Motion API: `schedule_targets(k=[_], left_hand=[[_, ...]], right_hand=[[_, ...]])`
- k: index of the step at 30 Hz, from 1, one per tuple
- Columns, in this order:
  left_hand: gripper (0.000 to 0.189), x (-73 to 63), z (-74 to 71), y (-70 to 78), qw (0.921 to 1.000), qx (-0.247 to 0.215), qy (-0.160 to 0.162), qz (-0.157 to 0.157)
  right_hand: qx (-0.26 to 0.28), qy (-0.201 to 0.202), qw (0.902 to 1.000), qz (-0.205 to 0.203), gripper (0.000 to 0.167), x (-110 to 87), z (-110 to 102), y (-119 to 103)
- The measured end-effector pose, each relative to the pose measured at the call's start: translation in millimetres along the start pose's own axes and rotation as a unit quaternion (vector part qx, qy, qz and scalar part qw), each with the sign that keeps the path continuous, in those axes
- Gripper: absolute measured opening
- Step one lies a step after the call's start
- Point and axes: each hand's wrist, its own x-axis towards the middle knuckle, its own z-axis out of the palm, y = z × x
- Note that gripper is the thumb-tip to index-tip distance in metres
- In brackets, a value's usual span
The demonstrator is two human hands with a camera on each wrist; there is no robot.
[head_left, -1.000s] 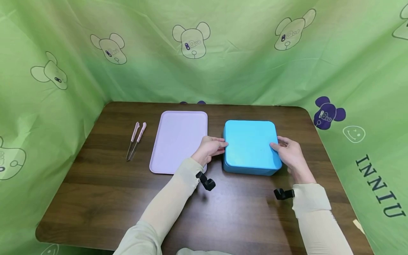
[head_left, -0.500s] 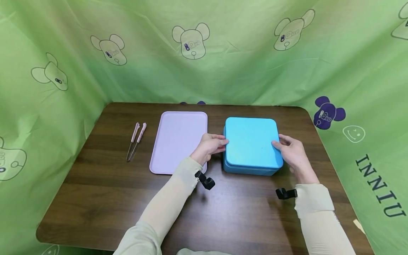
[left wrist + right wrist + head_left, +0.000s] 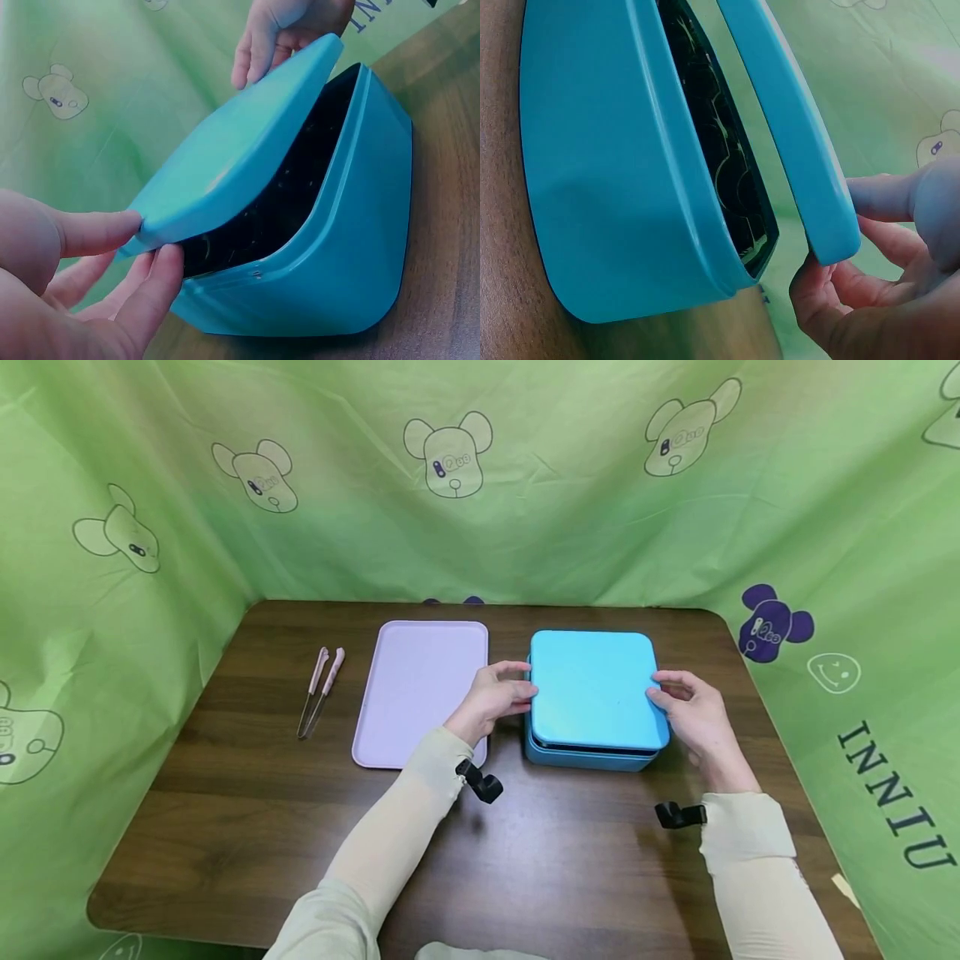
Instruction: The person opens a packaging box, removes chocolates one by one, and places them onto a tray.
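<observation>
A blue lid (image 3: 596, 689) is raised off a deep blue box (image 3: 592, 759) that stands on the table. My left hand (image 3: 493, 697) pinches the lid's left edge between thumb and fingers. On the opposite edge, my right hand (image 3: 697, 714) pinches it the same way. In the left wrist view the lid (image 3: 240, 150) tilts over the box (image 3: 337, 247), with a wide gap along the near side. A dark, glossy inside shows through that gap. From the right wrist, the lid (image 3: 802, 142) stands apart from the box's rim (image 3: 679, 165).
Left of the box lies a lilac tray (image 3: 420, 685), partly under my left hand and wrist. Pink-handled tongs (image 3: 321, 693) lie farther left on the brown wooden table (image 3: 225, 827). A green printed curtain (image 3: 562, 527) hangs around the table.
The lid has lifted off the box and moved slightly back and to the right, opening a dark gap at the front. Both hands have risen with it. Tray and tongs have not moved.
</observation>
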Motion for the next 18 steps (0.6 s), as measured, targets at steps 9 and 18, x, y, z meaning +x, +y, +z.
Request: schedule_targets(k=[9, 18], left_hand=[[0.039, 1.8, -3.1, 1.6, 0.9998, 0.012, -0.017, 0.004], [0.041, 1.2, -3.8, 9.2, 0.9998, 0.008, -0.017, 0.011]], right_hand=[[0.027, -0.019, 0.9994, -0.013, 0.048, 0.1, -8.0, 2.8], [0.056, -0.042, 0.9976, -0.001, 0.046, 1.5, -16.3, 6.9]])
